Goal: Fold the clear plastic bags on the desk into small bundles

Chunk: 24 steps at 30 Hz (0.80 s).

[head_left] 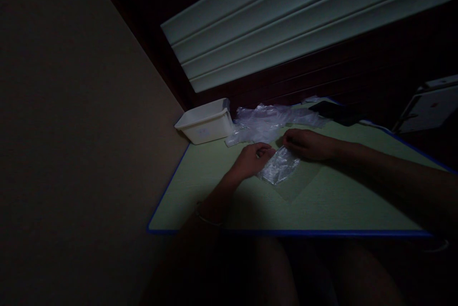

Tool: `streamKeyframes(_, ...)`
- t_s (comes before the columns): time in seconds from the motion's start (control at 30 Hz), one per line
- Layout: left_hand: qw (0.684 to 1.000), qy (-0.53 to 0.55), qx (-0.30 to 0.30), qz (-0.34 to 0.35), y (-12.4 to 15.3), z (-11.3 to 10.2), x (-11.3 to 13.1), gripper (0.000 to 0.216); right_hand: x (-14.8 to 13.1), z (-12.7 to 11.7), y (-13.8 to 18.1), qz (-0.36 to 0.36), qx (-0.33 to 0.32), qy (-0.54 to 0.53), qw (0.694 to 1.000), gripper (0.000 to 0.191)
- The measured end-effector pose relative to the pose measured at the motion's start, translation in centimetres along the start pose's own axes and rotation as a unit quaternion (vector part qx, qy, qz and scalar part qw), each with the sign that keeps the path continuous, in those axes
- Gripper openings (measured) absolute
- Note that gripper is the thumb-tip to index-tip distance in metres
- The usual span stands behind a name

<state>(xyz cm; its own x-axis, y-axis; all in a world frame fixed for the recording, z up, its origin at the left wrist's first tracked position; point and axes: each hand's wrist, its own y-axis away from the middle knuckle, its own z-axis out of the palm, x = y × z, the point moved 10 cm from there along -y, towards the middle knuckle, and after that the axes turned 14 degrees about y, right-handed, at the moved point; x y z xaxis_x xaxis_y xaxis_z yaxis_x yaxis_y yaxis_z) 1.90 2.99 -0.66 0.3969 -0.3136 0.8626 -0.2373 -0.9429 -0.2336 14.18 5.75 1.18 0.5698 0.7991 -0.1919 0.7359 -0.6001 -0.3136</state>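
A clear, crinkled plastic bag [281, 167] lies low over the table, between my two hands. My left hand [253, 159] has its fingers curled at the bag's upper left edge, thumb and fingertips pressed together. At the upper right corner, my right hand [304, 144] is closed with the fingers pinched on the same bag. The dim light hides the exact fingertip contact. Just beyond my hands spreads a loose pile of clear plastic bags [263, 120].
A white plastic bin [207, 122] stands at the table's back left, close to the wall [107, 129]. Right of the pile lies a dark flat object [336, 113]. The light green table [222, 210] has a blue edge. Slatted panels [286, 15] rise behind it.
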Motion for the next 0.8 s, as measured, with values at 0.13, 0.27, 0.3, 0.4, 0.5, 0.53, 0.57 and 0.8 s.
streamKeyframes(0.13, 0.993, 0.098, -0.014, -0.07, 0.0, 0.7, -1.1, 0.045, -0.6, -0.6, 0.2, 0.008, 0.004, -0.031, 0.999, 0.022)
streamKeyframes(0.27, 0.98, 0.145, -0.028, -0.134, 0.4, 1.3, -1.7, 0.028, -0.4, -1.2, 0.3, 0.035, 0.036, -0.119, 0.992, 0.025)
streamKeyframes(0.3, 0.977, 0.16, -0.026, -0.138, 0.4, 1.3, -1.6, 0.024, -0.1, -1.2, 0.3, 0.053, 0.043, -0.158, 0.985, 0.027)
streamKeyframes(0.4, 0.969, 0.205, 0.019, -0.138, 0.4, 0.4, -1.8, 0.022, 1.9, -0.3, 0.5, 0.16, 0.053, -0.303, 0.938, 0.036)
streamKeyframes(0.5, 0.957, 0.24, 0.088, -0.138, 0.3, -1.0, -2.5, 0.023, 2.9, 1.2, 0.8, 0.243, 0.046, -0.473, 0.846, 0.029)
streamKeyframes(0.53, 0.953, 0.251, 0.103, -0.132, 0.3, -1.2, -2.7, 0.023, 2.8, 1.6, 0.7, 0.25, 0.037, -0.529, 0.81, 0.023)
streamKeyframes(0.57, 0.95, 0.262, 0.115, -0.124, 0.2, -1.4, -2.7, 0.023, 2.5, 2.0, 0.7, 0.249, 0.024, -0.578, 0.776, 0.018)
streamKeyframes(0.8, 0.911, 0.358, 0.175, -0.102, 0.4, -1.8, -2.4, 0.03, 0.5, 3.0, 0.6, 0.193, -0.045, -0.671, 0.714, 0.015)
